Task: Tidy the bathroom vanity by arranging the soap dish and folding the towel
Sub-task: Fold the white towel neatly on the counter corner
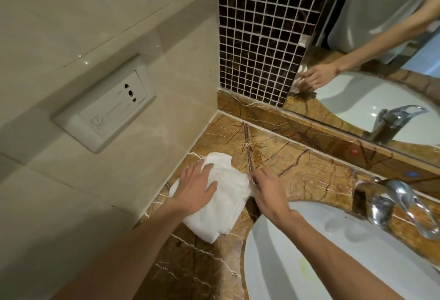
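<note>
A white towel [221,207], partly folded, lies on the brown marble counter [297,168] in the left corner beside the sink. My left hand [197,185] lies flat on its left half with the fingers spread, pressing it down. My right hand [269,190] pinches the towel's right edge between fingers and thumb. No soap dish is in view.
A white basin [321,259] fills the lower right, with a chrome tap [402,207] behind it. A mirror [381,61] and dark mosaic tiles [262,33] back the counter. A wall socket plate [104,111] sits on the beige tiled wall at left.
</note>
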Action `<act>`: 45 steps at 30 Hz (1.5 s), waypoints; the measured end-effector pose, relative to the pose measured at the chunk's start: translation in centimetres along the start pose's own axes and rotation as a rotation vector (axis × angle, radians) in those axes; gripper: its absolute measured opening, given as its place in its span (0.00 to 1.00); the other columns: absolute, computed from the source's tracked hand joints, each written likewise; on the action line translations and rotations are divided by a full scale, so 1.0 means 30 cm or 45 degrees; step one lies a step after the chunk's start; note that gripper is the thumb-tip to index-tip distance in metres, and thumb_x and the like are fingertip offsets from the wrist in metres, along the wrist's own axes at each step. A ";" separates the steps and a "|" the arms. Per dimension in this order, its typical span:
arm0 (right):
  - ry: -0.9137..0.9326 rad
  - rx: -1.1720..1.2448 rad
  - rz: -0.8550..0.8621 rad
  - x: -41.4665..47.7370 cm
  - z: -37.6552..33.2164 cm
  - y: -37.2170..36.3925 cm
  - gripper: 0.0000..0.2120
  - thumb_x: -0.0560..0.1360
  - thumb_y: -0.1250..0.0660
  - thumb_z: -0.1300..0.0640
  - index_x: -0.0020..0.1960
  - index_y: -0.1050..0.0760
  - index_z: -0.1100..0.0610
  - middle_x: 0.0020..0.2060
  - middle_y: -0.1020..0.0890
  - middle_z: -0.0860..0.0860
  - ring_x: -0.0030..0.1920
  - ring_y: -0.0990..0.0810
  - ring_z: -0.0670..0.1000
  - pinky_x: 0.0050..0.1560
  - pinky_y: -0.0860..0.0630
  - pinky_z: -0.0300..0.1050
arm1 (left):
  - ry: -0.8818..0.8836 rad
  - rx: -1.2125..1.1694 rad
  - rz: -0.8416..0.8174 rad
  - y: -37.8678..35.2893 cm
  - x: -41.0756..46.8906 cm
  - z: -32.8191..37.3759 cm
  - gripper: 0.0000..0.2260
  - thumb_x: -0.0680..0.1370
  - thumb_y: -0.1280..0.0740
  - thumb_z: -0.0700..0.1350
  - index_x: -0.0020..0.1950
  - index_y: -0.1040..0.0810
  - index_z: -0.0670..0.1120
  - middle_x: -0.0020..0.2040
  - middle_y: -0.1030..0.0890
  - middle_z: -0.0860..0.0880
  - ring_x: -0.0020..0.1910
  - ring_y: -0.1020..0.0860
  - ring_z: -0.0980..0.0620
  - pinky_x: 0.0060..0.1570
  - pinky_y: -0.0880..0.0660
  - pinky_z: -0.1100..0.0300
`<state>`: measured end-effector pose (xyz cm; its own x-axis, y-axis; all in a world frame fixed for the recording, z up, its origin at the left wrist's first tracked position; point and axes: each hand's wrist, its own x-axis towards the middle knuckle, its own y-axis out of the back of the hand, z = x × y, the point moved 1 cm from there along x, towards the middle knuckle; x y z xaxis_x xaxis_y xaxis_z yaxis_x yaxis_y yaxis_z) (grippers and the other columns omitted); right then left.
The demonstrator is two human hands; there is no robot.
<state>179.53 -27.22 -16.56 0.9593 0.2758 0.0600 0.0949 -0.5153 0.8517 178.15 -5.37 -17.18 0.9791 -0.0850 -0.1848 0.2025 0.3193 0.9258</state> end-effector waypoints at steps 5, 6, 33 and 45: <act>-0.146 0.006 -0.316 0.074 -0.080 -0.051 0.22 0.78 0.39 0.47 0.68 0.32 0.55 0.60 0.22 0.54 0.63 0.27 0.57 0.65 0.35 0.56 | 0.051 0.160 -0.254 0.052 0.083 0.018 0.26 0.80 0.44 0.53 0.76 0.46 0.49 0.74 0.37 0.42 0.73 0.41 0.40 0.71 0.45 0.45; -0.190 -0.015 -0.361 0.086 -0.089 -0.058 0.22 0.76 0.35 0.47 0.67 0.30 0.55 0.60 0.22 0.54 0.63 0.27 0.57 0.65 0.36 0.57 | 0.061 0.193 -0.305 0.065 0.098 0.022 0.27 0.79 0.42 0.53 0.76 0.45 0.50 0.73 0.37 0.41 0.72 0.41 0.40 0.70 0.44 0.45; 0.014 -0.341 -0.534 0.021 -0.099 -0.151 0.27 0.81 0.52 0.45 0.77 0.49 0.55 0.76 0.43 0.60 0.76 0.48 0.61 0.75 0.54 0.63 | 0.371 -0.279 0.125 0.043 0.031 -0.025 0.20 0.79 0.40 0.50 0.70 0.35 0.45 0.68 0.28 0.41 0.67 0.31 0.40 0.67 0.35 0.45; 0.106 -0.331 -0.316 0.034 -0.160 -0.158 0.24 0.76 0.40 0.62 0.72 0.39 0.59 0.75 0.41 0.60 0.75 0.45 0.61 0.73 0.49 0.64 | 0.298 -0.636 0.227 0.068 0.067 -0.097 0.12 0.74 0.30 0.44 0.39 0.34 0.52 0.40 0.25 0.50 0.41 0.27 0.48 0.41 0.35 0.56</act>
<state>178.80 -20.60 -18.03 0.8895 0.4373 -0.1323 0.2414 -0.2039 0.9488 180.58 -2.16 -16.63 0.9656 0.2041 -0.1612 -0.0369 0.7210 0.6919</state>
